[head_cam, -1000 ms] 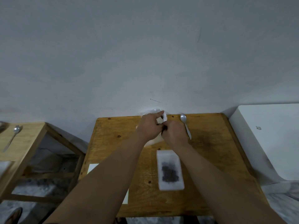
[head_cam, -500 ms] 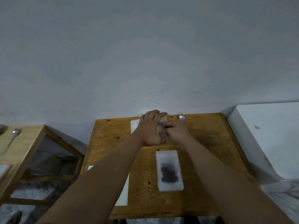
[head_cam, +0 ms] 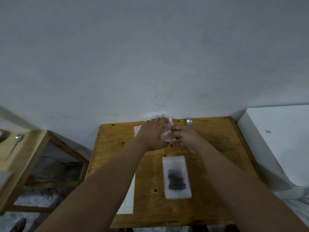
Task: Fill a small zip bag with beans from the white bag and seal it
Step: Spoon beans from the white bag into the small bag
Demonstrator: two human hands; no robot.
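Both my hands meet at the far middle of the wooden table (head_cam: 217, 156). My left hand (head_cam: 153, 134) and my right hand (head_cam: 184, 137) grip a small clear zip bag (head_cam: 167, 136) between them; it looks empty. Behind my left hand, crumpled against the wall, lies the white bag (head_cam: 164, 116), mostly hidden. Nearer to me a small zip bag with dark beans (head_cam: 176, 177) lies flat on the table, untouched.
A metal spoon (head_cam: 189, 121) lies at the table's far edge, its handle hidden by my right hand. Paper sheets (head_cam: 127, 203) lie under my left forearm. A white box (head_cam: 280, 143) stands to the right. A side table (head_cam: 28, 148) to the left carries another spoon (head_cam: 15, 144).
My hands have drawn slightly apart, and the clear bag between them now shows. The spoon's handle became covered by my right hand.
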